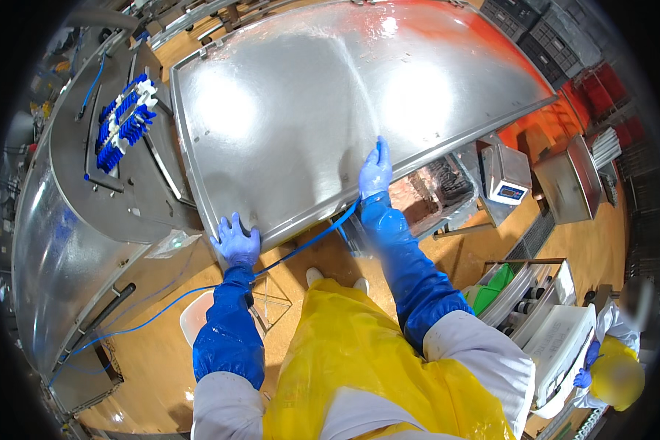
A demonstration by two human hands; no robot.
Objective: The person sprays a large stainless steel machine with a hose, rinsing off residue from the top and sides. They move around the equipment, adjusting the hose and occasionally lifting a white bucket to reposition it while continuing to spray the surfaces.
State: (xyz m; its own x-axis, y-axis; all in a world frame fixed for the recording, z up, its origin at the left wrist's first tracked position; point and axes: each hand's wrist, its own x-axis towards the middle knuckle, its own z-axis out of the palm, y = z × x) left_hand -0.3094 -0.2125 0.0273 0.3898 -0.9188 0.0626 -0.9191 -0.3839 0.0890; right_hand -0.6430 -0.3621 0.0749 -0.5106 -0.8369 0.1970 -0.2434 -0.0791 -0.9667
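My right hand [376, 170], in a blue glove, grips the end of a blue hose [330, 231] over the near edge of a large stainless steel table [286, 126]. A thin jet of water runs from the hose's tip across the wet metal towards the far edge. My left hand [236, 243], also gloved, rests with spread fingers on the table's near left corner and holds nothing. Behind my forearms the hose passes down to the left. Reddish light or reflection colours the table's far right part.
At left stands a steel machine [82, 220] with a blue and white toothed part [125, 124]. Right of the table are a tub of pinkish meat [418, 198], a digital scale [506, 175] and plastic bins [561, 335]. A co-worker [616, 357] in a yellow apron stands at lower right.
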